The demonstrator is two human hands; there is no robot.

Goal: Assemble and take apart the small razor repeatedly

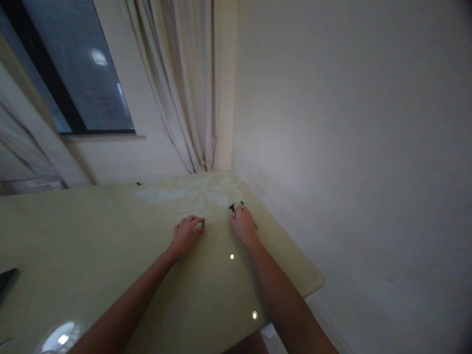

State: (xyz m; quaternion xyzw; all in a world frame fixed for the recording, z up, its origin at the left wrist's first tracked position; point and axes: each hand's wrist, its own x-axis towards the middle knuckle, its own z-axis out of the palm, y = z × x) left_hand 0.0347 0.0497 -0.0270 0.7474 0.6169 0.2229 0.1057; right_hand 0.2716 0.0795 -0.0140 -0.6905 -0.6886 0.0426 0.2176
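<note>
My left hand [187, 236] is closed in a pinch, thumb and fingertips on a small dark grey upright piece [202, 224], short and roughly cylindrical; its kind is too small to tell. To the right, my right hand [243, 224] curls over the table, fingers closed around a small black T-shaped piece [231, 207] that pokes out past the thumb side. A small dark bit [242, 202] shows just beyond the right fingertips, and a tiny dark tip [255, 225] is at the hand's outer side. The palm hides the rest. Both hands rest low over the table, a short gap between them.
The glossy yellow-green table [92, 236] reaches a wall [332, 147] on the right. A small black object [138, 183] lies near its far edge, a dark flat object [6, 279] at the left. Behind are a curtain [184, 88] and a window [81, 64].
</note>
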